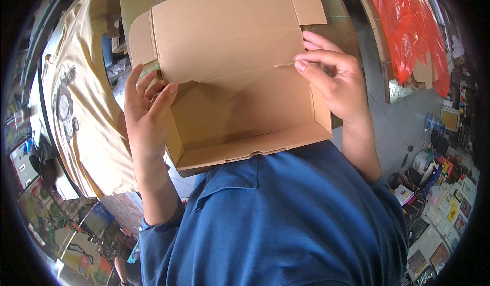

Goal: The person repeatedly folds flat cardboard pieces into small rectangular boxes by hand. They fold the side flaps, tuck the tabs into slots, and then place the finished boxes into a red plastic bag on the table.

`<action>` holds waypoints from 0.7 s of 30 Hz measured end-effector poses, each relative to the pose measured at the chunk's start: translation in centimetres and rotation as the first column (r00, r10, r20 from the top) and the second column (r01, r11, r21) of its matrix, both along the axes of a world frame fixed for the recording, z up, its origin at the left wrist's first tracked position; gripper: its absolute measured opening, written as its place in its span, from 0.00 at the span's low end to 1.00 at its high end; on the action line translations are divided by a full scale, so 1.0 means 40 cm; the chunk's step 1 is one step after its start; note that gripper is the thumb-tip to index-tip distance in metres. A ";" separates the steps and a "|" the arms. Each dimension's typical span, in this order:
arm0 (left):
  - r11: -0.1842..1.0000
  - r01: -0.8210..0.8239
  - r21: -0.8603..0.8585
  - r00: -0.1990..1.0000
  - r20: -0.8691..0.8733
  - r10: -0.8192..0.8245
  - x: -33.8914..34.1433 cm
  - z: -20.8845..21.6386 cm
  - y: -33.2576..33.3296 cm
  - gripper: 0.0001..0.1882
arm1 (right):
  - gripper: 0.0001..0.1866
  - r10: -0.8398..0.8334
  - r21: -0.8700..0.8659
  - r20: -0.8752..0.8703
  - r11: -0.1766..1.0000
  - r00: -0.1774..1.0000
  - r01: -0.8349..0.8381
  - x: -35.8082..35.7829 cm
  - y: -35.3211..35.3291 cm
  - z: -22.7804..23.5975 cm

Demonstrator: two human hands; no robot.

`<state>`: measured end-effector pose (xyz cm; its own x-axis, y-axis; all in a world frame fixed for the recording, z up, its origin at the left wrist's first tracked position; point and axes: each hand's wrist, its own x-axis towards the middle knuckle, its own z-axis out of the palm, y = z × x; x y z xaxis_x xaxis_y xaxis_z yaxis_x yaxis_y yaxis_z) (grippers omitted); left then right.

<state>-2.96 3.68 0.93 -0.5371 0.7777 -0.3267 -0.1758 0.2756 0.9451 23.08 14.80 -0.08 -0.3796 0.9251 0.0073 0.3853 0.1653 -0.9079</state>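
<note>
At the left of the frame, a pale yellow printed shirt (84, 97) is spread flat on a table (133, 0). Just right of it, the left hand (145, 115) is pressed against the left wall of the open cardboard box (240, 102), fingers loosely spread to steady it. At centre, the box is held up against the blue-shirted chest. Right of centre, the right hand (334, 79) is pinched on the right wall's fold.
</note>
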 end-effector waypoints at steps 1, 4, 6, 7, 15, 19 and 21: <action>1.000 -0.019 0.014 0.999 0.037 0.019 -0.002 0.000 0.001 0.34 | 0.09 -0.012 -0.015 -0.039 1.000 0.999 0.012 -0.003 0.001 0.000; 0.998 -0.052 0.019 0.991 0.128 0.049 0.000 0.007 -0.001 0.36 | 0.09 0.010 -0.038 -0.097 0.999 0.995 -0.014 0.010 0.006 -0.016; 0.997 -0.058 0.052 0.983 0.175 0.048 0.002 -0.004 -0.007 0.38 | 0.13 -0.083 -0.105 -0.218 0.993 0.972 0.061 0.007 -0.003 -0.018; 0.996 -0.063 0.069 0.979 0.198 0.048 0.003 -0.010 -0.011 0.39 | 0.16 -0.129 -0.142 -0.276 0.985 0.952 0.092 0.007 -0.008 -0.020; 0.976 -0.190 0.106 0.976 0.123 0.177 0.010 -0.051 -0.076 0.27 | 0.26 -0.296 -0.440 -0.536 0.897 0.790 0.037 0.024 -0.042 -0.022; 0.978 -0.171 0.120 0.982 0.104 0.159 0.006 -0.064 -0.098 0.19 | 0.26 -0.256 -0.613 -0.369 0.790 0.893 -0.027 0.059 -0.046 -0.009; 0.960 -0.178 0.215 0.980 0.122 0.155 0.011 -0.073 -0.108 0.20 | 0.27 -0.194 -0.496 -0.435 0.866 0.879 -0.054 0.075 -0.049 -0.025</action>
<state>-2.52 -0.63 -2.00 -0.6379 0.7396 -0.2146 -0.3009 0.0172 0.9535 26.07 12.83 -1.10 -0.3806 0.8786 -0.2885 -0.1002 -0.3494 -0.9316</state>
